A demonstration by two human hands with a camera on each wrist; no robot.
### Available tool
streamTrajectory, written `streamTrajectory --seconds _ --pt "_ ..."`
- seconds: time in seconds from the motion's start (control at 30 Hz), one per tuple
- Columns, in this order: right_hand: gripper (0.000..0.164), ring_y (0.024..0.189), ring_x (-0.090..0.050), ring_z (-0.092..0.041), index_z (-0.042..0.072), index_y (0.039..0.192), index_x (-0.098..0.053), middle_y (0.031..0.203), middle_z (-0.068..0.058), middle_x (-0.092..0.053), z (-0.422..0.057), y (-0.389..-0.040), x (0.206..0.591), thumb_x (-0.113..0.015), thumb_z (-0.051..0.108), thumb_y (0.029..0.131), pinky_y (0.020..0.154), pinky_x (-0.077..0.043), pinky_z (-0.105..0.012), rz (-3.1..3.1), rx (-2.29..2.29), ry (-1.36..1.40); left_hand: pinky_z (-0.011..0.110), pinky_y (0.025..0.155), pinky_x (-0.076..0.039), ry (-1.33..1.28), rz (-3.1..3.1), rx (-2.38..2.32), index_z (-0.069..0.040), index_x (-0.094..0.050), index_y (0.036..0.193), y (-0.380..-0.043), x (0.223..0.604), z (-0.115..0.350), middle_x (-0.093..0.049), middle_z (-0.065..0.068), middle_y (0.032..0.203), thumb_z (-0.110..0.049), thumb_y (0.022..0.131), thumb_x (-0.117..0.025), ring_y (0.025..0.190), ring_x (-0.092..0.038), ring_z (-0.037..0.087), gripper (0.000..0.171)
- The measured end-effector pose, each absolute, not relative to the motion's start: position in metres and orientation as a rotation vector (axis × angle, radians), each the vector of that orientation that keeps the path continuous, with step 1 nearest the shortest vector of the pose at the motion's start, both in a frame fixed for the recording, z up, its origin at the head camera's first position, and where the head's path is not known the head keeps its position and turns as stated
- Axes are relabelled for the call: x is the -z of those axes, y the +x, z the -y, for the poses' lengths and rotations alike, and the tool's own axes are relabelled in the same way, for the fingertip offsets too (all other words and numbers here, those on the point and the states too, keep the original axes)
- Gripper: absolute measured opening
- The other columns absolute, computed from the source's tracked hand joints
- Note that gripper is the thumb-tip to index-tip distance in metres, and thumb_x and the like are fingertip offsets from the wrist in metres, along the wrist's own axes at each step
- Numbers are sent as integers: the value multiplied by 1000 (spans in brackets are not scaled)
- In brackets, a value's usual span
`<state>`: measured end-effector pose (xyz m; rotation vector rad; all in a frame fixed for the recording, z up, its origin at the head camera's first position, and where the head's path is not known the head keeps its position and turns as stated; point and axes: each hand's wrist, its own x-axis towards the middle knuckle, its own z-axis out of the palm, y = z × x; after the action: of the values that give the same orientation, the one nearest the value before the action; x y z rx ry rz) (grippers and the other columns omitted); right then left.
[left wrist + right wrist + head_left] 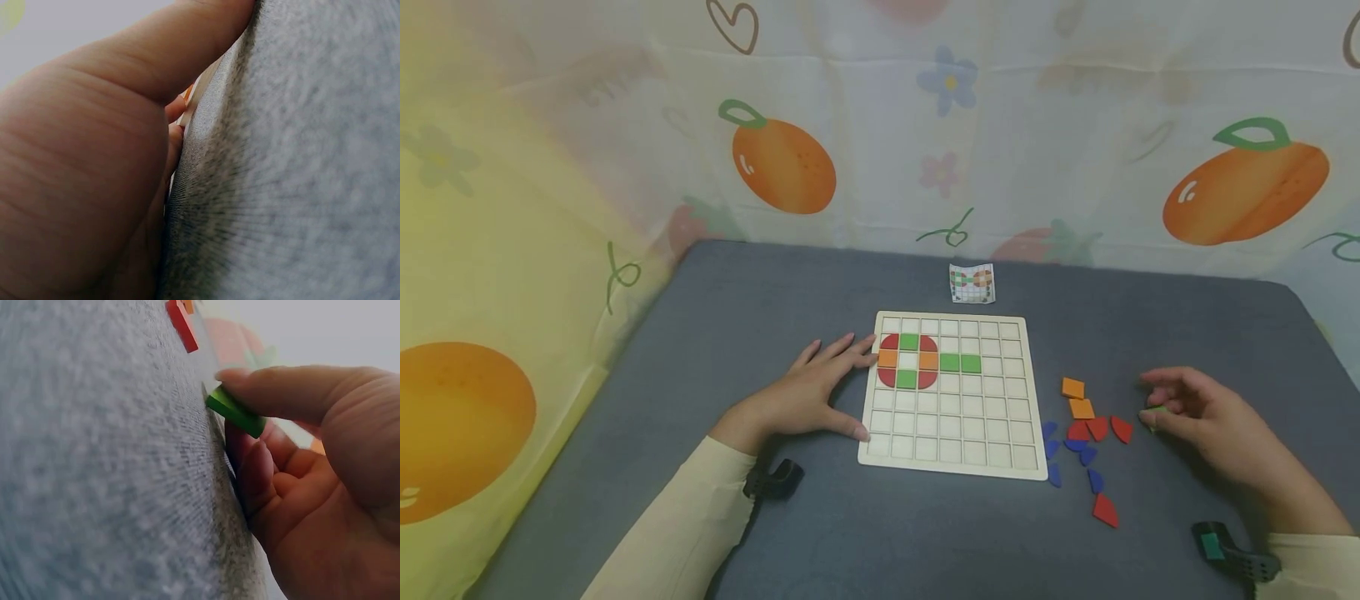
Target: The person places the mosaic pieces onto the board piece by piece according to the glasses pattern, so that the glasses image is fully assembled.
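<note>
At the board [951, 425], the left hand [808, 392] spreads wide. The right hand [1213, 421] pinches a tile [235, 414]; slackening could drop it.

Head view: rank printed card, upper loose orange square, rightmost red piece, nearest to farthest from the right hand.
1. Rightmost red piece: just left of the right hand.
2. Upper loose orange square: right of the board.
3. Printed card: beyond the board.

The tile [234, 415] is green, the gridded board [951, 425] cream, the tabletop [850, 533] grey.
</note>
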<state>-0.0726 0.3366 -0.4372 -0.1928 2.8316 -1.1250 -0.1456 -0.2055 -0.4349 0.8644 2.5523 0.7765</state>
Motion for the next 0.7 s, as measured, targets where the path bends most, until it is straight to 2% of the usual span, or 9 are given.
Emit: streamTrajectory --seconds 0.1,0.23,0.43,0.7 --pt "42 86 -65 -4 -4 141 -61 111 -10 -67 -335 -72 436 -77 10 104 67 -53 -22 -2839 1155 -158 58 128 6 866 -2553 -767 -22 -42 170 -146 437 206 -15 -7 181 -65 76 -94 166 -4 23 115" --pt "37 82 -67 -5 -1 136 -67 106 -6 -71 -329 -71 435 -78 17 105 65 -51 -22 -2874 1152 -115 57 128 7 871 -2556 -755 -21 -40 171 -147 438 207 -15 -8 180 -67 77 -93 166 -4 22 117" --pt "23 78 -68 -11 -1 126 -73 97 -4 -74 -313 -73 432 -75 10 106 65 -55 -23 -2848 1279 -169 56 128 7 866 -2556 -754 -21 -36 172 -148 437 207 -17 -10 180 -69 77 -92 166 -3 21 120" --pt "24 85 -77 -15 -7 131 -68 105 -16 -77 -281 -75 418 -67 2 109 72 -62 -25 -2690 1470 -252 56 128 7 857 -2551 -760 -22 -40 171 -147 438 207 -15 -9 180 -67 77 -92 166 -3 22 116"
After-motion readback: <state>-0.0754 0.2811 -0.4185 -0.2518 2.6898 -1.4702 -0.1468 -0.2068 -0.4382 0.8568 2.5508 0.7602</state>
